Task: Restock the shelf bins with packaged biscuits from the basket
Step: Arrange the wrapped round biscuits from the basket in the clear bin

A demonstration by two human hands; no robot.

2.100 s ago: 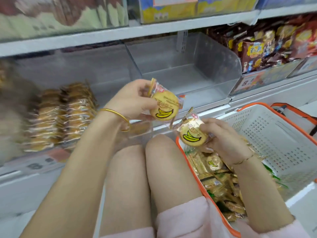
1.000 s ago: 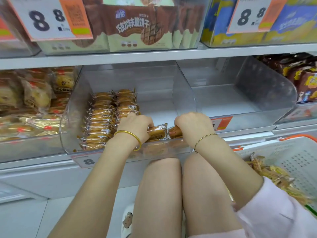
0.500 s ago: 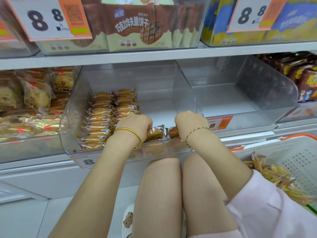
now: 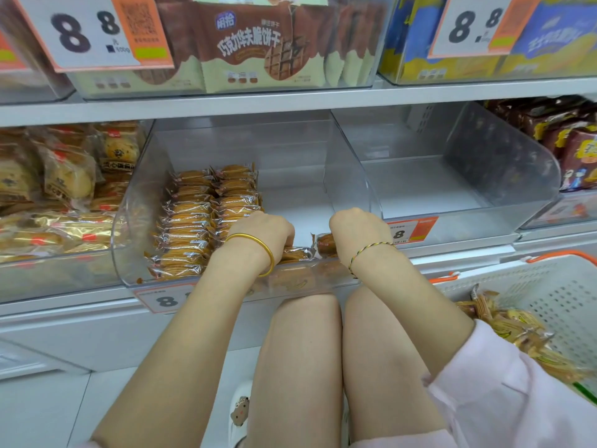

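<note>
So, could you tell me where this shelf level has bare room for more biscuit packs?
The clear bin on the right is bare. In the middle bin, floor is free behind both hands, right of the two biscuit rows. Its left side is crowded, as is the left bin.

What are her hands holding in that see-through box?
Each holds a wrapped biscuit from above: left hand on one, right hand on another. Fingers hide the exact grip.

Shop aisle, price tags [image 4: 93, 30] on shelves, clear bins [image 4: 339, 195] of packaged snacks, shopping basket [image 4: 549, 286]
</note>
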